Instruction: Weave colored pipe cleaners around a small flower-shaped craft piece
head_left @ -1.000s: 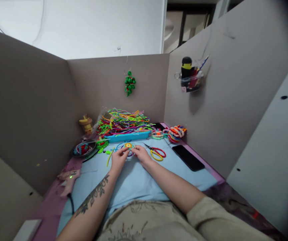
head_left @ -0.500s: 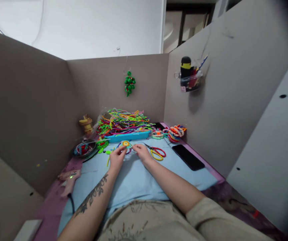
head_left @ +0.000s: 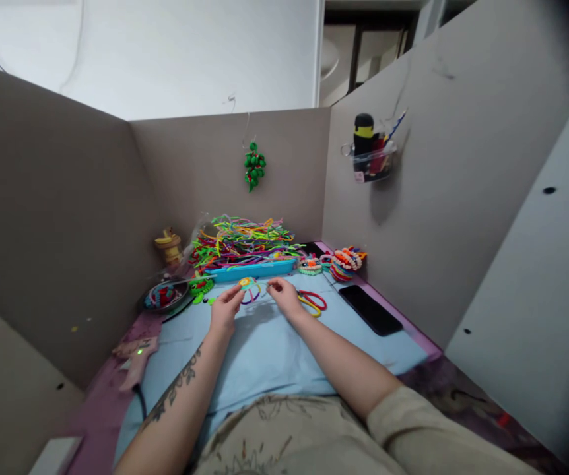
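Observation:
My left hand (head_left: 226, 306) pinches the left side of a small pipe-cleaner craft piece (head_left: 246, 284), which has a yellow and orange round centre, a teal edge and purple loops below. It is held above the light blue cloth (head_left: 284, 356). To its right, my right hand (head_left: 283, 297) is closed in a pinch at the fingertips. Something thin and pale shows by those fingers, too small to make out. Red and yellow handled scissors (head_left: 317, 300) lie just beyond my right wrist, their blades partly hidden by the hand.
Behind my hands, a blue tray (head_left: 252, 268) is heaped with colourful pipe cleaners (head_left: 245, 241). A phone (head_left: 371, 310) lies at right, a pink glue gun (head_left: 138, 363) at left. Finished pipe-cleaner pieces (head_left: 346, 262) sit at the back right. Grey panels (head_left: 230, 158) enclose three sides.
My hands have moved apart, the left one shifting slightly left with the craft piece. More of the piece's purple loops show now. The right hand covers more of the scissors.

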